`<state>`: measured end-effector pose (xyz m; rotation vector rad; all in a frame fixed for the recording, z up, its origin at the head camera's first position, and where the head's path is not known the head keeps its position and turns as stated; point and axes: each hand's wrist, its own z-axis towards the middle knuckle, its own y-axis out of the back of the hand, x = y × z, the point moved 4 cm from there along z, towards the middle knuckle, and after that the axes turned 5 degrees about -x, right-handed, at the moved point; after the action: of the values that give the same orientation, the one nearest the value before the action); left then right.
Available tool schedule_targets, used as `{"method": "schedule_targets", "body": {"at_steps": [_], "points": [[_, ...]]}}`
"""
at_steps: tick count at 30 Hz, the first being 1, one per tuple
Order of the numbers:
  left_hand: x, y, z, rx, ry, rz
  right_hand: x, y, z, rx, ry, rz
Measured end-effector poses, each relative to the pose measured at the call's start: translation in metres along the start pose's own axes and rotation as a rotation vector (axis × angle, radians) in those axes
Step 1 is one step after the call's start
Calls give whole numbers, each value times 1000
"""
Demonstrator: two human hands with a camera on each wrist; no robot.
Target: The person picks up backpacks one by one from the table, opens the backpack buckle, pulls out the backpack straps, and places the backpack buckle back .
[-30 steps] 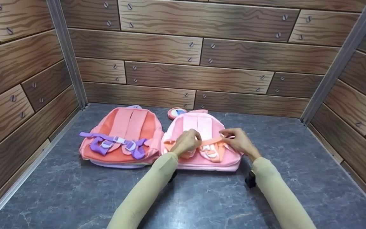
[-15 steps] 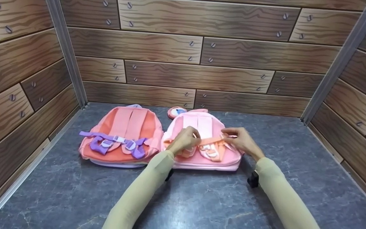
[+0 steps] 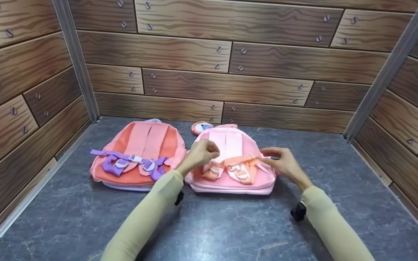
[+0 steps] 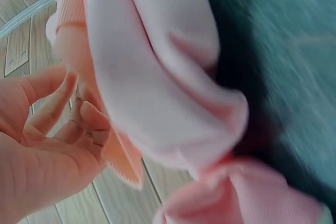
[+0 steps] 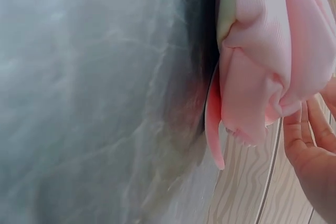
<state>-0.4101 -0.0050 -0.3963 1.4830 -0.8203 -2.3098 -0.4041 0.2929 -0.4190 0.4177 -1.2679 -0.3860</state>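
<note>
A pink backpack lies strap side up, with an orange chest strap across its shoulder straps and white buckles below it. My left hand is raised over its left side, fingers loosely bent and holding nothing. The left wrist view shows that hand close beside the orange strap. At the bag's right edge, my right hand has its fingers stretched toward the orange strap's end; whether they touch it is unclear. In the right wrist view the bag's pink fabric hides the fingertips.
A coral backpack with a purple chest strap lies against the pink one on the left. A round plush piece with an eye sits behind the pink bag. Wood-patterned walls enclose the dark marbled tabletop.
My left hand has let go of the orange strap and moved up and to the left. My right hand has shifted slightly right, away from the strap's end.
</note>
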Motion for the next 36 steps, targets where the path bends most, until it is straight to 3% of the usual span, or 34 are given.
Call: {"method": "schedule_targets", "body": {"at_steps": [5,13,22,25,32,36], "points": [[6,13,-10,-1,7,14,-2,5,-12,-5,-5,19],[19,31,-31,-7,96,-8,-10,10,-31,40,-18,23],[22,41,-49,-8,-5,145,-16,11,-47,119,-90,26],[21,40,-52,16,-3,172,-17,11,-50,134,-92,38],[21,37,-55,92,126,225,-19,9,-53,156,-143,107],[21,34,-54,108,182,219,-18,8,-53,158,-162,94]]}}
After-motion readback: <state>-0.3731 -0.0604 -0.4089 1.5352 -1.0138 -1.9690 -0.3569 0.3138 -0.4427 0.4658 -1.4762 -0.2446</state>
